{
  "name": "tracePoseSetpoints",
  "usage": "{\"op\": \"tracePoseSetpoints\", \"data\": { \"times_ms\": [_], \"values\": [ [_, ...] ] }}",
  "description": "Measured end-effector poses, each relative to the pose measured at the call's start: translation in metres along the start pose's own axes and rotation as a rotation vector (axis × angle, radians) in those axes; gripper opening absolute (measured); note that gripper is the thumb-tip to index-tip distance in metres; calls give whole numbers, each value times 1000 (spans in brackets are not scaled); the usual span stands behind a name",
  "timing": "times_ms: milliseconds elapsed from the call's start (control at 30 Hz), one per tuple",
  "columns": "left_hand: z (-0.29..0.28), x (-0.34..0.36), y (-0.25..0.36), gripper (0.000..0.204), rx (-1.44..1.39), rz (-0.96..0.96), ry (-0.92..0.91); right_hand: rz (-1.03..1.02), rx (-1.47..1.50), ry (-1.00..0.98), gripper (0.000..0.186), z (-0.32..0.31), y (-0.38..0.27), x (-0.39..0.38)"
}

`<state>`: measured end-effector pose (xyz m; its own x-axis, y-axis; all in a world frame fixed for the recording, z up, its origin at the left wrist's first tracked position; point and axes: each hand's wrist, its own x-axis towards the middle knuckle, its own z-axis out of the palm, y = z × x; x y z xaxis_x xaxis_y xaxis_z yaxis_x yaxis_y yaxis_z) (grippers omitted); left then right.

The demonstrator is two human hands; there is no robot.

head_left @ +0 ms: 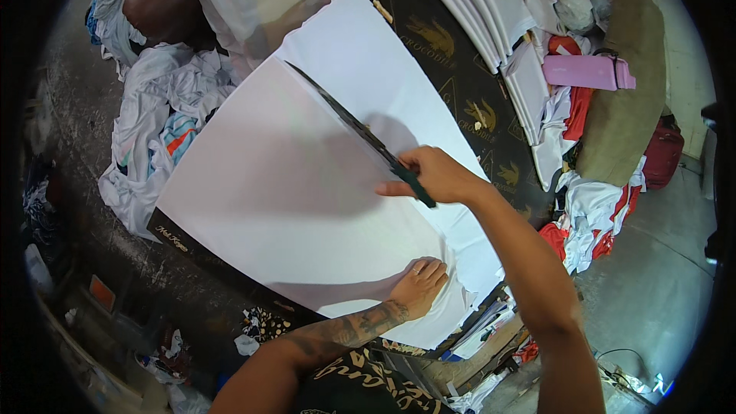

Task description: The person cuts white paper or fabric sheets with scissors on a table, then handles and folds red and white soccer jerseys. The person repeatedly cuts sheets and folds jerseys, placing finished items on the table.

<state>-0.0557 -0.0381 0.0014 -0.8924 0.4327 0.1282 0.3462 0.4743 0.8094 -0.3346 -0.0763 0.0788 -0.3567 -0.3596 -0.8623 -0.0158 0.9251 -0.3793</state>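
Observation:
A large white cloth point(253, 176) lies folded in layers across a dark table. My right hand point(433, 176) is closed around the dark handle of a long, narrow knife point(360, 129), its thumb stretched out over the cloth. The dark blade runs up and left along the edge of the upper layer, with the lower layer point(368, 54) spreading beyond it. Nearer to me, my left hand point(420, 289) presses down with curled fingers on the cloth's near edge, where the fabric bunches into wrinkles. Part of the blade's edge is hidden against the cloth.
Folded white cloths point(468, 8) are stacked on the black patterned tabletop point(460, 100) at the far right. A pink bottle point(579, 72) lies beside them, near an olive cushion point(625, 92). Crumpled white garments point(165, 100) heap up on the left. A maroon bag point(664, 155) stands at right.

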Motion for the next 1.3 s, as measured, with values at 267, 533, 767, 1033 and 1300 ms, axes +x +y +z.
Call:
{"op": "tracePoseSetpoints", "data": {
  "times_ms": [267, 533, 767, 1033, 1300],
  "values": [
    [3, 9, -1, 38, 34, -2, -51, -73, -94, 82, 77, -5, -42, 29],
    [-160, 30, -88, 66, 103, -395, 362, -70, 310, 577, 56, 77, 74, -89],
    [-92, 161, -133, 127, 608, -333, 96, 399, 824, 1015, 44, 375, 247, -276],
    [144, 67, 225, 27, 71, 276, -316, 645, 1118, 1039, 49, 636, 206, -337],
    [131, -65, 194, 57, -483, 617, -915, 720, 1339, 1228, 47, 661, 170, -298]
  ]
}}
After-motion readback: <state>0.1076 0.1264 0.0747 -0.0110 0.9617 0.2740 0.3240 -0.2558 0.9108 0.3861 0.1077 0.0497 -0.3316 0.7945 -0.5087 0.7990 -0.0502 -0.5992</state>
